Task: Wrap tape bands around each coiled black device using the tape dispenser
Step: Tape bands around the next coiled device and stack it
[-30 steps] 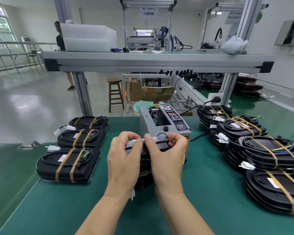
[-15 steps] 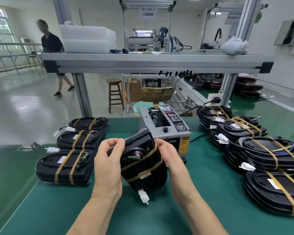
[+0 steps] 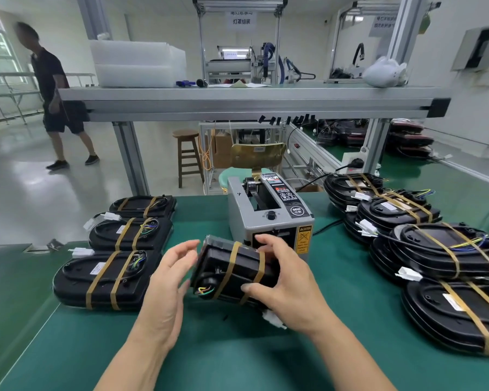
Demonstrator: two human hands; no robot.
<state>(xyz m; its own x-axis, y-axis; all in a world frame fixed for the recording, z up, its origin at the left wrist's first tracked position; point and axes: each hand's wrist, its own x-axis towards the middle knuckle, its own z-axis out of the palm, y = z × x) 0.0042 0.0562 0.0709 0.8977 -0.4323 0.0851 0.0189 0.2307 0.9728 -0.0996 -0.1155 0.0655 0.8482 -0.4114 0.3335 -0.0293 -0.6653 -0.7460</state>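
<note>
Tilted further since half a second ago, the coiled black device with two tan tape bands (image 3: 232, 273) now lies sideways above the green worktop (image 3: 237, 359), before the grey tape dispenser (image 3: 268, 218). Right hand (image 3: 287, 280) fingers grip it; left hand (image 3: 168, 280) fingers spread wide, just beside.

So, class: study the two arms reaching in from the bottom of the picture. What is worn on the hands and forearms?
Nothing is worn. The left hand and right hand are bare: no gloves, rings, watch or wristband show. Both forearms are uncovered to the bottom edge of the picture, so no sleeve appears. The fingernails look short and unpainted.
</note>
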